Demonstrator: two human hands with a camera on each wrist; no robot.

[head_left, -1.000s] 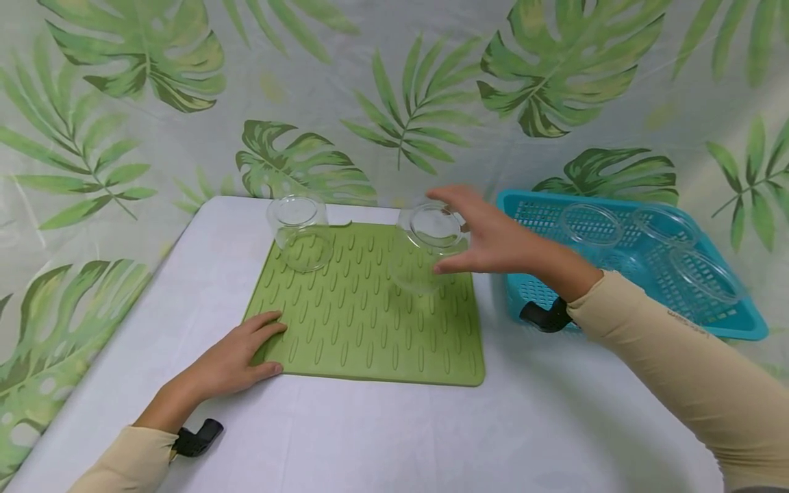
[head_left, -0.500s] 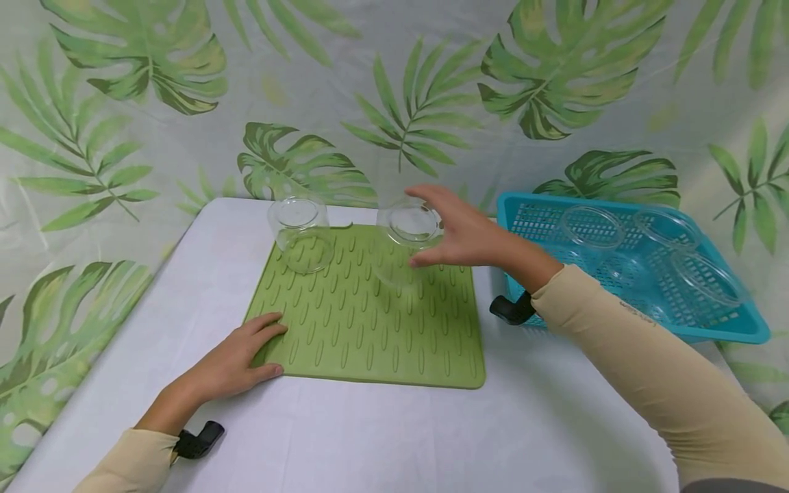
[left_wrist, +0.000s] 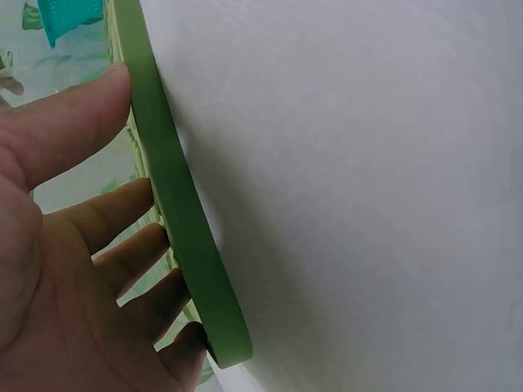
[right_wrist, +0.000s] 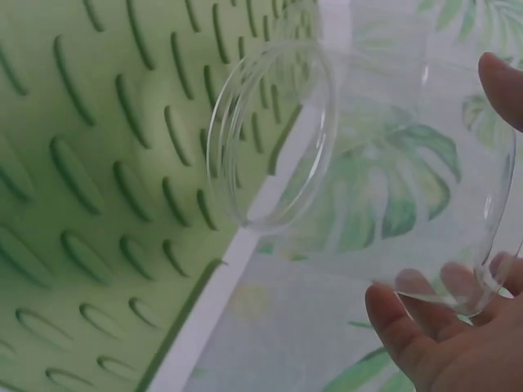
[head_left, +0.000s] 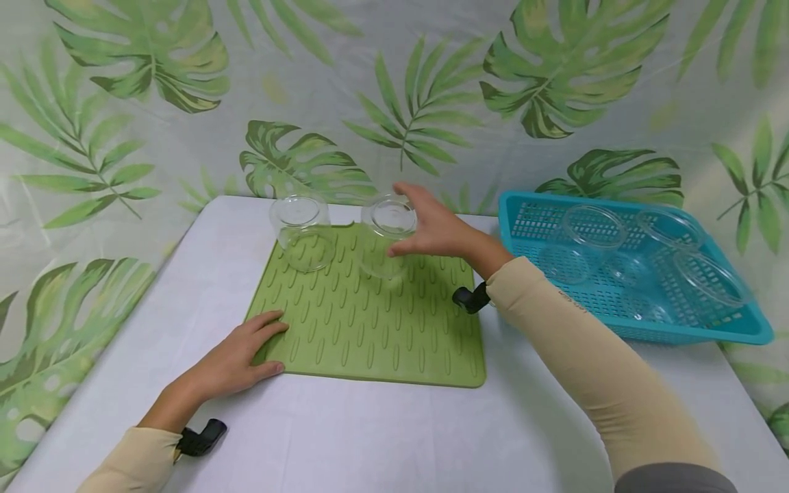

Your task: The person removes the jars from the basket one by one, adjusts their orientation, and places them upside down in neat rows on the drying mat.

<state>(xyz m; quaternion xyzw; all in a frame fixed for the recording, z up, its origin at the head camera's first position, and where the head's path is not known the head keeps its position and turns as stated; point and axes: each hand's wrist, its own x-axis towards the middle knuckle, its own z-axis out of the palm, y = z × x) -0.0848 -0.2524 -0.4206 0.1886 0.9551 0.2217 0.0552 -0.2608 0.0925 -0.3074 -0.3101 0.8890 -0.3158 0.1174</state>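
My right hand (head_left: pixel 434 226) grips a clear cup (head_left: pixel 381 246), thumb on the near side and fingers on the far side. The cup is upside down over the back of a green ribbed mat (head_left: pixel 370 329). In the right wrist view its round rim (right_wrist: pixel 225 147) points toward the mat, and my fingertips (right_wrist: pixel 392 314) are round its base end. To its left, a second clear cup (head_left: pixel 302 236) stands upside down on the mat's back left corner. My left hand (head_left: pixel 231 359) rests on the mat's front left corner, fingers extended; the left wrist view shows its fingertips along the green edge (left_wrist: pixel 176 180).
A blue plastic basket (head_left: pixel 678 332) stands on the right of the white-covered table (head_left: pixel 370 438), with three clear cups (head_left: pixel 594 227) in it, rims up. A leaf-print sheet (head_left: pixel 413 89) hangs right behind the table.
My right hand has carried the clear cup left across the back of the mat, closer to the standing cup. My left hand has stayed in place.
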